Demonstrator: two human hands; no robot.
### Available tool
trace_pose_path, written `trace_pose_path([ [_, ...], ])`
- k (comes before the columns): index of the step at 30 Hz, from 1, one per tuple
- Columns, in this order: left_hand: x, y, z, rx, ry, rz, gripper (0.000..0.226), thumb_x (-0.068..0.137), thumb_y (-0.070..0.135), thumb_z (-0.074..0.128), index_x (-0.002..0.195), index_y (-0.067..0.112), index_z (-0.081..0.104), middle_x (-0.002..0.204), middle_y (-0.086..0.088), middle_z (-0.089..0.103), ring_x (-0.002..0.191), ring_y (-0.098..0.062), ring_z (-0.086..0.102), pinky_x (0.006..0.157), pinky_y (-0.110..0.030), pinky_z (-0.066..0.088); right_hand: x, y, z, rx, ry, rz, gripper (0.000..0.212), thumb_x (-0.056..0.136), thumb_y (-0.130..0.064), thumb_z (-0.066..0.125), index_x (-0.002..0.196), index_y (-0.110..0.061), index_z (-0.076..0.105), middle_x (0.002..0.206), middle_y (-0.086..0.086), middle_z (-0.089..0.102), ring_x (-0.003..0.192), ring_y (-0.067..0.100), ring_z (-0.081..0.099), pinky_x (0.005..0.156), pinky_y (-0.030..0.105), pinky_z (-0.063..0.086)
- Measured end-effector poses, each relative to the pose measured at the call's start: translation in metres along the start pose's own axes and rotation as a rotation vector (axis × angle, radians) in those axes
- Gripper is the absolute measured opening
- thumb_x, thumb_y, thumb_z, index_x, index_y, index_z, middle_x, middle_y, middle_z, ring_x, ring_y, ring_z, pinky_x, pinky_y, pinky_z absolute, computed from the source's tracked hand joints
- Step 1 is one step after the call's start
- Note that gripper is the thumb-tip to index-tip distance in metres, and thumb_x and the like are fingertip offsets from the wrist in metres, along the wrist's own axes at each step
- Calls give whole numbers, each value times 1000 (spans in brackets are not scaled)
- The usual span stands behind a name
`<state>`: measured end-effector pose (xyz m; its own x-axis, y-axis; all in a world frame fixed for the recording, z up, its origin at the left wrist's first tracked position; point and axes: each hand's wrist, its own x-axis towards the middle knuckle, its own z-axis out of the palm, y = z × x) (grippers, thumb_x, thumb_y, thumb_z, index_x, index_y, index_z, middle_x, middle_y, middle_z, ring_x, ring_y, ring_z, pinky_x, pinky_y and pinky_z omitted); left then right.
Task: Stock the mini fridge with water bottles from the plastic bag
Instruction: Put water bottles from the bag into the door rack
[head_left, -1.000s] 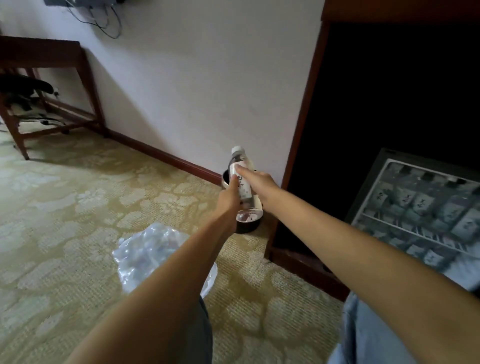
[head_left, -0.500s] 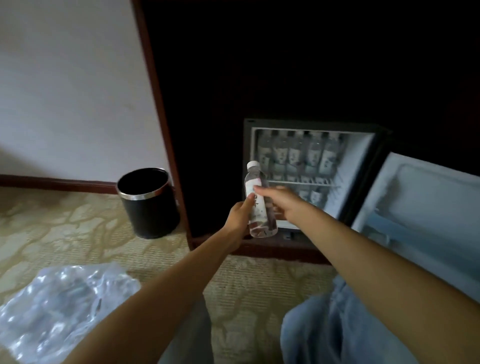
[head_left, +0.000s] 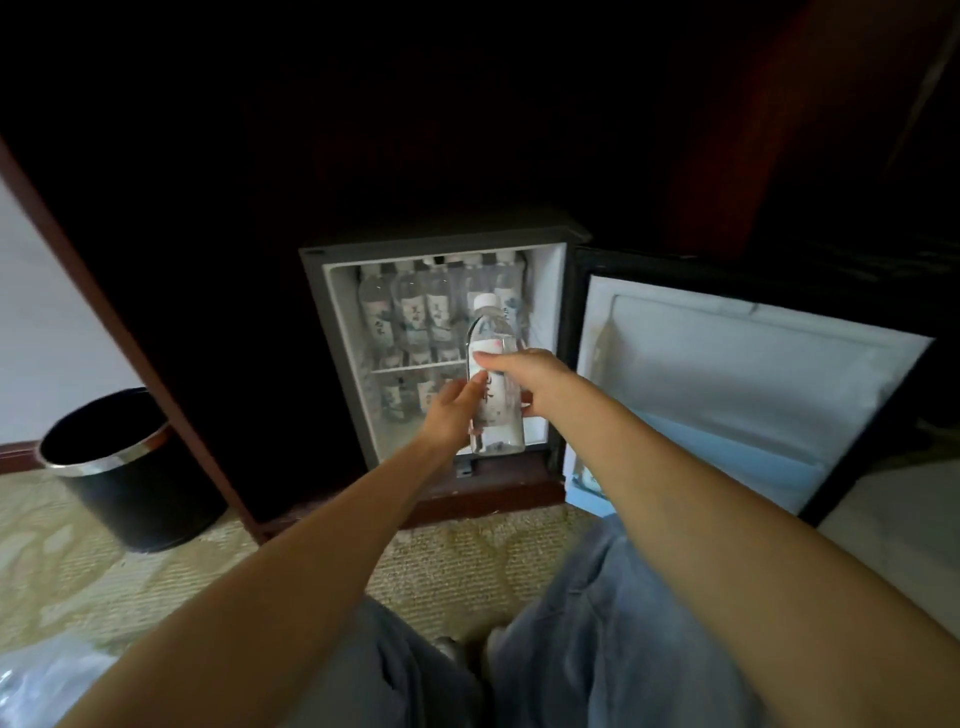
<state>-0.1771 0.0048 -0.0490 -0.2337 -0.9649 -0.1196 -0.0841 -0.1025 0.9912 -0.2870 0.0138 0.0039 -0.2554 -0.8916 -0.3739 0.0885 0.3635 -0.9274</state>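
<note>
Right fingers (head_left: 491, 359): of the right hand (head_left: 527, 379), wrapped round the label of the water bottle (head_left: 491, 332).
Left fingers (head_left: 470, 395): of the left hand (head_left: 449, 415), fairly straight, touching the bottle's lower left side.
Water bottle: upright, capped, before the open mini fridge (head_left: 318, 338).
Stocked bottles (head_left: 415, 312): on both shelves.
Door (head_left: 727, 395): open rightward.
Bin (head_left: 119, 483): left, on carpet.
Plastic bag (head_left: 41, 686): bottom-left corner.

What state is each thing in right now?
Fridge door: open.
Water bottle: capped, upright, held before the fridge opening.
Right hand: grips the bottle.
Left hand: straight fingers touch the bottle's side.
Upper bottles: standing, filling the shelf.
Lower bottles: standing, partly hidden.
Bin: upright.
</note>
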Motion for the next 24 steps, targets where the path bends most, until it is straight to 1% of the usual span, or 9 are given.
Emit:
trace_pose_path([
  [2,9,-3,17,14,-16,25,30,98,36,46,110,10,57,99,-11,59,88,-22,56,83,-41,50,6,3,-16,-17,32,9,52,77,-28,79,120,-7,60,105,10,68,86,25,68,73,39,58],
  [4,16,-3,35,7,-25,71,33,99,35,45,113,7,57,90,-5,58,78,-15,55,70,-26,49,13,7,-34,-9,65,-9,56,76,-30,80,122,-8,58,113,12,68,97,28,66,89,46,54],
  [7,20,-7,62,102,-121,142,32,99,35,44,121,13,54,99,5,57,82,-3,54,59,-8,41,16,15,-67,-48,146,-72,63,73,-31,81,126,-10,53,120,12,64,103,26,62,94,47,51],
  [9,22,-9,76,120,-232,161,32,99,31,46,126,14,51,104,5,57,91,-6,55,62,-10,44,14,21,-89,-74,193,-96,73,69,-29,84,129,-11,47,121,9,62,106,24,61,94,47,51],
  [11,23,-8,89,92,-312,177,26,98,25,49,122,14,52,95,6,60,86,-4,58,63,-9,47,10,26,-109,-55,219,-110,74,68,-24,85,128,-12,44,119,8,63,100,21,64,90,44,53],
  [15,25,-16,112,134,-404,190,30,93,19,60,119,7,53,100,-5,64,93,-18,61,78,-25,51,2,39,-141,-62,212,-107,67,68,-19,85,122,-12,46,103,3,64,80,13,64,64,27,57],
  [18,26,-30,125,295,-423,223,40,86,25,68,119,9,52,115,-8,65,104,-21,62,91,-38,51,-1,56,-163,-194,202,-111,59,68,-18,85,114,-13,48,111,4,61,91,15,64,75,32,56],
  [21,26,-42,135,532,-429,333,45,84,39,68,119,20,46,122,2,62,101,-15,63,88,-35,53,-2,80,-178,-246,240,-223,59,67,-13,85,114,-12,49,114,2,61,100,17,63,82,35,57],
  [24,28,-58,142,721,-449,420,43,86,41,65,117,19,45,121,-2,62,105,-20,62,88,-40,52,-4,119,-180,-151,333,-337,59,65,-12,86,111,-12,49,106,-1,65,100,17,64,81,30,55],
])
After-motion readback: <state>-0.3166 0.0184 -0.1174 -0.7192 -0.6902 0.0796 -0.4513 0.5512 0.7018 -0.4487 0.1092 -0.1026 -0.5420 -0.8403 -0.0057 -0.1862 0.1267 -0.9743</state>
